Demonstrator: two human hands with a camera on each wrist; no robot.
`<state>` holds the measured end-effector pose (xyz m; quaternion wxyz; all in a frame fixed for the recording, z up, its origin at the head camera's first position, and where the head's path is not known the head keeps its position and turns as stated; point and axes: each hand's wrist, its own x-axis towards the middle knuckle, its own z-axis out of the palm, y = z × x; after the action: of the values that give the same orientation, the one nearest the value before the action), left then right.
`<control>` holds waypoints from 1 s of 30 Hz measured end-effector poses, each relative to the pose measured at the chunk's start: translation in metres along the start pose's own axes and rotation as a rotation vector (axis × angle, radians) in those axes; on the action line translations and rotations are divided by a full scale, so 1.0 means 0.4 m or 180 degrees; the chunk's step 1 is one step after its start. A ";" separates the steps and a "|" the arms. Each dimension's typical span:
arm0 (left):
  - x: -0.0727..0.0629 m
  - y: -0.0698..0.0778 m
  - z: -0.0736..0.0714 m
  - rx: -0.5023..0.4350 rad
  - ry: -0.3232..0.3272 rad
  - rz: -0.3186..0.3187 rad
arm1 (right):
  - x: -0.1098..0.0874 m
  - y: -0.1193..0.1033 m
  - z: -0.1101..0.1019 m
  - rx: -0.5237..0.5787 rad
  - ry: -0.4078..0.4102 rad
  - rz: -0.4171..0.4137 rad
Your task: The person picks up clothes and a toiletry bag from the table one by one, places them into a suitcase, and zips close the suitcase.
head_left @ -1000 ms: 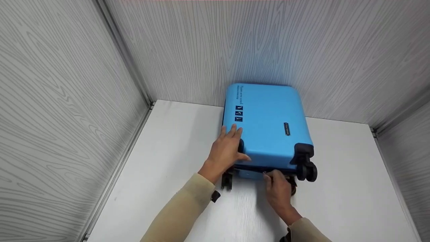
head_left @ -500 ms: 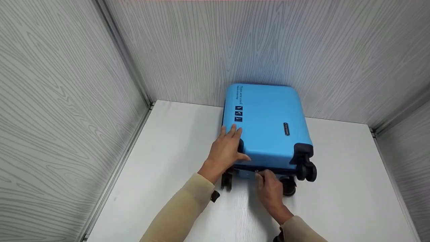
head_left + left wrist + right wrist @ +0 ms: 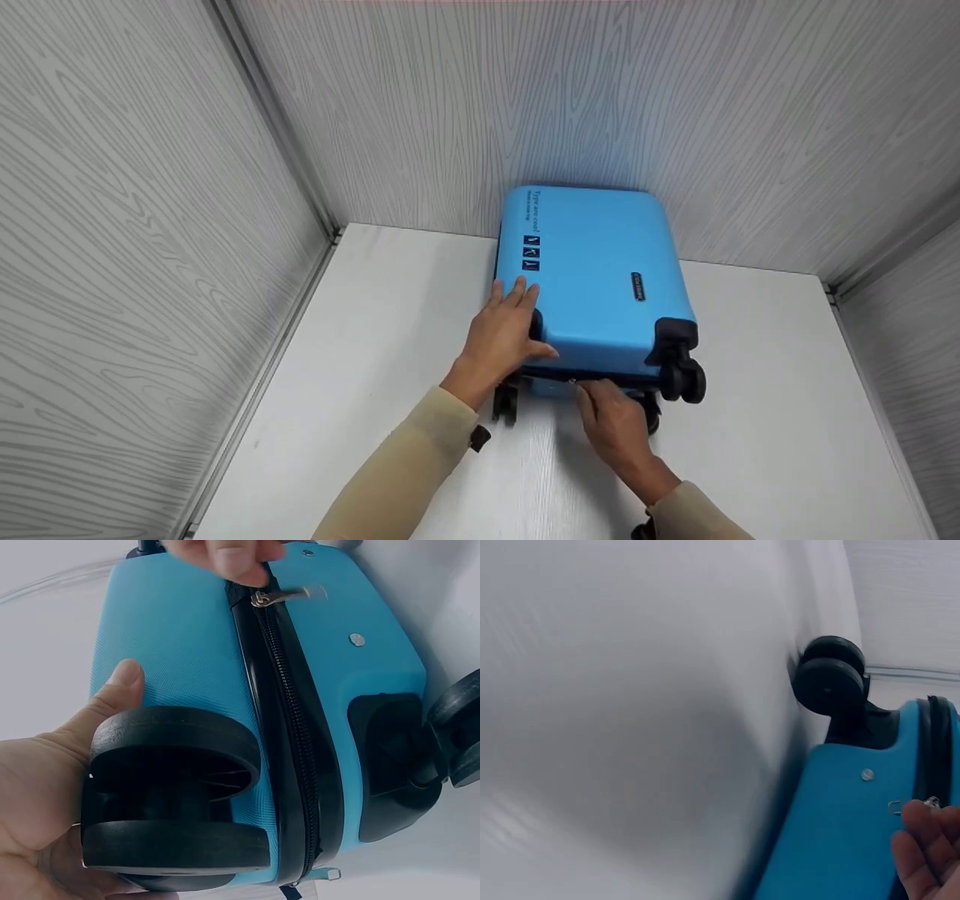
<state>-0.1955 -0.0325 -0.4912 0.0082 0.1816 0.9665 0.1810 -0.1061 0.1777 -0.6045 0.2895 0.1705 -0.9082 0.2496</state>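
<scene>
A light blue hard-shell suitcase (image 3: 592,247) lies flat, wheels towards me. My left hand (image 3: 495,337) rests with extended fingers on its near left corner; in the left wrist view the thumb (image 3: 124,682) lies against the shell beside a black wheel (image 3: 176,844). At the near side, my right hand (image 3: 619,427) has bent fingers close to the zipper slider (image 3: 260,598). The slider's metal pull (image 3: 304,593) sticks out clear of those fingertips in the left wrist view. Below the slider the zipper teeth (image 3: 292,712) show along the black seam. Part of the right hand is out of frame in both wrist views.
The suitcase lies on a white surface (image 3: 375,315), its far end near the wood-grain back panel (image 3: 420,112). Similar panels stand at left (image 3: 112,262) and right (image 3: 922,285). Black caster wheels (image 3: 684,381) jut out at the near corners. Another zipper pull (image 3: 330,874) hangs low on the seam.
My right hand first slid left along the seam with the zipper pull, then drew slightly back to the right, its fingers coming off the pull. My left hand stayed in place.
</scene>
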 end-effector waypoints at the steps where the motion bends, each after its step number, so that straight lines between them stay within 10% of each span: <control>1: 0.001 0.000 0.001 -0.0006 -0.0005 -0.0005 | 0.007 0.002 -0.008 -0.0027 0.0033 -0.0027; 15: -0.007 0.002 0.017 0.0056 0.0117 0.0066 | 0.157 0.057 -0.145 -0.0569 0.0688 -0.0508; 30: -0.067 0.074 0.047 -0.0259 0.0790 0.0271 | 0.200 0.113 -0.220 -0.0805 -0.1034 0.0632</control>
<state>-0.1587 -0.0098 -0.4995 -0.1118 0.1982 0.9434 0.2414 -0.1499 0.2499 -0.5094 0.1326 0.0806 -0.9793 0.1303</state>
